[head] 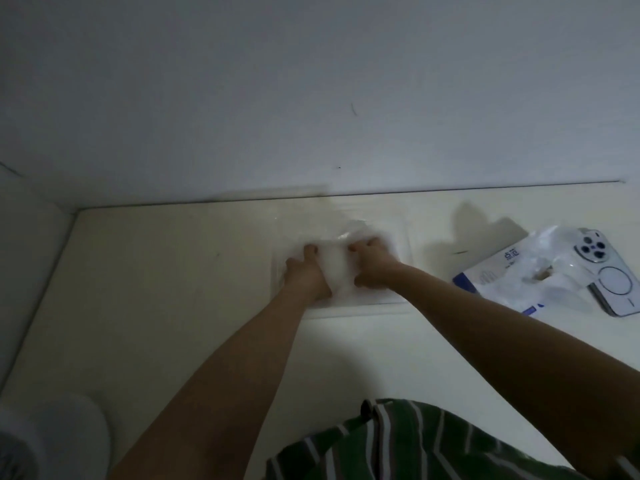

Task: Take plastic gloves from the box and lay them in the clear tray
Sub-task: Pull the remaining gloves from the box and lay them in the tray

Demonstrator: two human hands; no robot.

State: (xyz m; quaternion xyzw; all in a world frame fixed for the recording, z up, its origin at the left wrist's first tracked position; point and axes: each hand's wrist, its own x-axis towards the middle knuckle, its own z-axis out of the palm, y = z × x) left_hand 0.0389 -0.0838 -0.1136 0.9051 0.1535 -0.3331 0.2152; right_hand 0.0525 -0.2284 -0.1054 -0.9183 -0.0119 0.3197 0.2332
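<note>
Where gloves [337,270] lie: inside clear tray [360,306].
Left hand [308,275]: curled, gripping gloves.
Right hand [374,266]: likewise.
Box [502,271]: right of tray.

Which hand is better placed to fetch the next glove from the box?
Probably the right hand. Both hands are on the gloves in the clear tray, but the box lies to the right, farther from the left hand.

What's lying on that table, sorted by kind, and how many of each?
Clear tray: 1
Pile of gloves in the tray: 1 (single gloves too blurred to count)
Glove box: 1
Phone: 1
Total: 4
</note>
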